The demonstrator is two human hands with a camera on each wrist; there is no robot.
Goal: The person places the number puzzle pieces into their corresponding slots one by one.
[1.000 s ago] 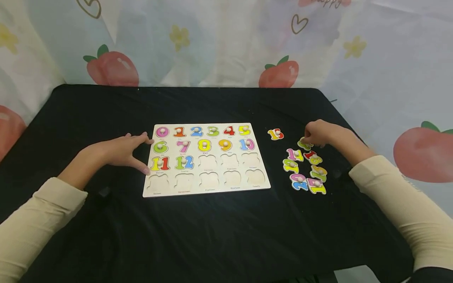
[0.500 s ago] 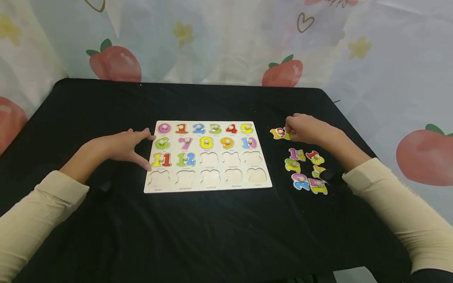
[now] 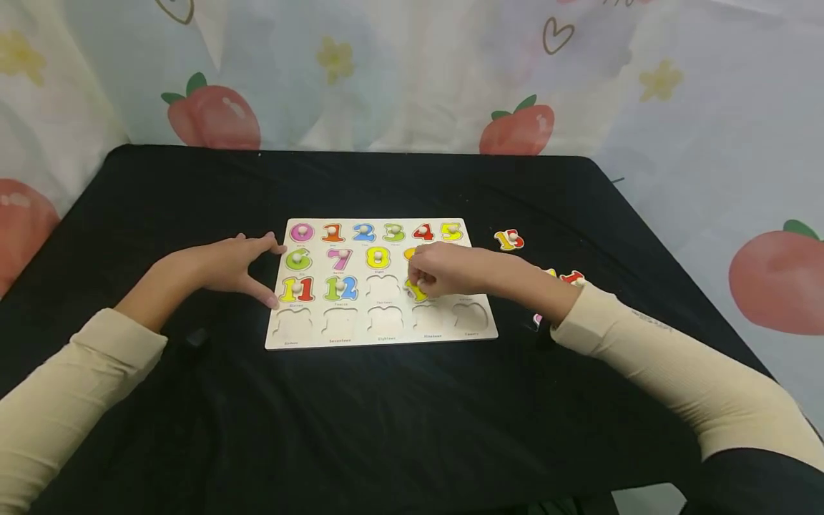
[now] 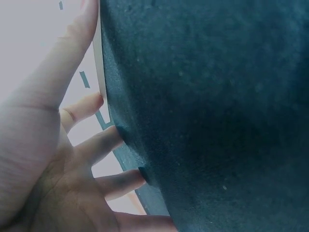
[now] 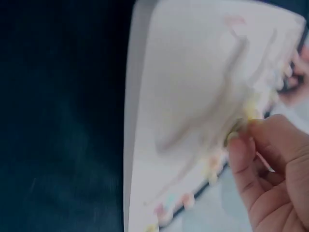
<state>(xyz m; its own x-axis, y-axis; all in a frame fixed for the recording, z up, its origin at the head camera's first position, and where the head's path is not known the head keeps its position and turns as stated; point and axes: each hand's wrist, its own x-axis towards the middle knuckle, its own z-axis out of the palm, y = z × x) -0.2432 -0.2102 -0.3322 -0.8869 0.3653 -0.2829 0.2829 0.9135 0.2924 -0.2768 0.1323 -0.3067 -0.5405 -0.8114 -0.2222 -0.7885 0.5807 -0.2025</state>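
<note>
A white wooden number puzzle board (image 3: 324,333) lies on the black cloth, its upper rows holding knobbed number pieces. My right hand (image 3: 444,270) is over the third row, pinching a number puzzle piece (image 3: 415,290) with yellow on it. The hand hides most of that piece; in the right wrist view the piece (image 5: 235,131) is blurred between thumb and fingers. At the board's left edge, my left hand (image 3: 225,265) touches the rim with spread thumb and fingers. The left wrist view shows that hand's fingers (image 4: 120,184) extended.
A loose 15 piece (image 3: 509,239) lies right of the board. More loose pieces, among them a red one (image 3: 571,277), are partly hidden by my right forearm. A printed fabric backdrop (image 3: 393,79) stands behind the black-covered table (image 3: 360,429).
My right hand picked up a piece from the loose group, passed beside the 15 piece, and moved left over the board with it. My left hand stays at the board's edge.
</note>
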